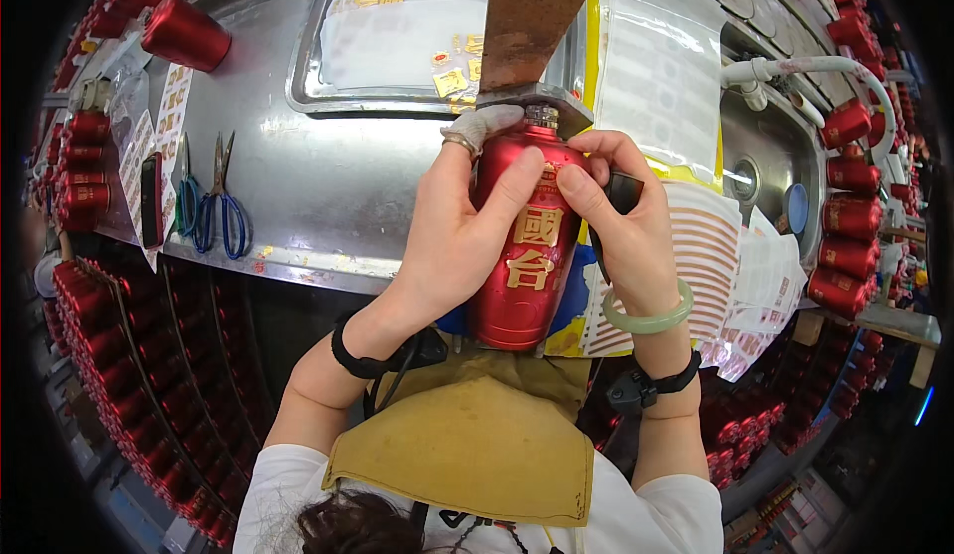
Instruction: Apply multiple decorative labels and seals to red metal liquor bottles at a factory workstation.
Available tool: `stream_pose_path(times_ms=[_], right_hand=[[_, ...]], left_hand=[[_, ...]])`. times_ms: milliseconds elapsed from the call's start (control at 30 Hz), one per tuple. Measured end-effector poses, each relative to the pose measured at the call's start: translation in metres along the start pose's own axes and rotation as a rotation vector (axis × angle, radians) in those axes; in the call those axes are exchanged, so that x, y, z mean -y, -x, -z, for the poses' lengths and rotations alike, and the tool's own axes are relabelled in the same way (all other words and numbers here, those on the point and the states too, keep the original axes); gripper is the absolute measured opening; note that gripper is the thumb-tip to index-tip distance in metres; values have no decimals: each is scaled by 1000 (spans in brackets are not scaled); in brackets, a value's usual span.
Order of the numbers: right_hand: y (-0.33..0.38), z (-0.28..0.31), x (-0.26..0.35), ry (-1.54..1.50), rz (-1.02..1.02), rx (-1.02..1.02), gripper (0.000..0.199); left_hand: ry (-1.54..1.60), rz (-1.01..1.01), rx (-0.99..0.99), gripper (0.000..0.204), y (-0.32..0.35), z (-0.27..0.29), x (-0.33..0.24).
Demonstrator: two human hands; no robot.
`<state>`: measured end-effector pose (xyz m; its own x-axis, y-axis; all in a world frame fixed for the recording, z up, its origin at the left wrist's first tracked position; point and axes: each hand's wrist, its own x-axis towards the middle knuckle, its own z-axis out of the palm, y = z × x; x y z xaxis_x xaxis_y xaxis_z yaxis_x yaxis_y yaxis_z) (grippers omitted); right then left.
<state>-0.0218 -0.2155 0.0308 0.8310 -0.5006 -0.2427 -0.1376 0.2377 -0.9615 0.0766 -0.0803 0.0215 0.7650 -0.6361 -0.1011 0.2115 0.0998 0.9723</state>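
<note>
A glossy red bottle [522, 306] with gold lettering lies in front of me, its neck pointing away and meeting a metal bracket [542, 97]. My left hand [467, 191] grips the bottle's left side, thumb across the front and one finger in a pale cover near the neck. From the right, my right hand [626, 216] closes on the shoulder, its thumb pressing near small gold decorations below the neck. A dark rounded object [623, 193] shows by the right fingers; I cannot tell what it is. Under the bottle is something blue [573, 301], mostly hidden.
A metal tray [308, 87] with gold stickers stands behind the bottle. Scissors [221, 211], a phone [151, 201] and a red cup-shaped container [187, 35] are on the left. Sticker sheets [686, 256] and a sink [770, 157] lie right. Racks of red bottles [129, 385] flank me.
</note>
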Motion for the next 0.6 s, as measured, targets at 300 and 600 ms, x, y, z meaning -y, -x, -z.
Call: stream_pose_path(times_ms=[300,600], right_hand=[[-2,14,44,174,-15,33,34],[-36,2,75,1162,898,200,22]], left_hand=[[-21,-29,-2,42,-1,-1,3],[227,122,-8,39,-1,7,9]])
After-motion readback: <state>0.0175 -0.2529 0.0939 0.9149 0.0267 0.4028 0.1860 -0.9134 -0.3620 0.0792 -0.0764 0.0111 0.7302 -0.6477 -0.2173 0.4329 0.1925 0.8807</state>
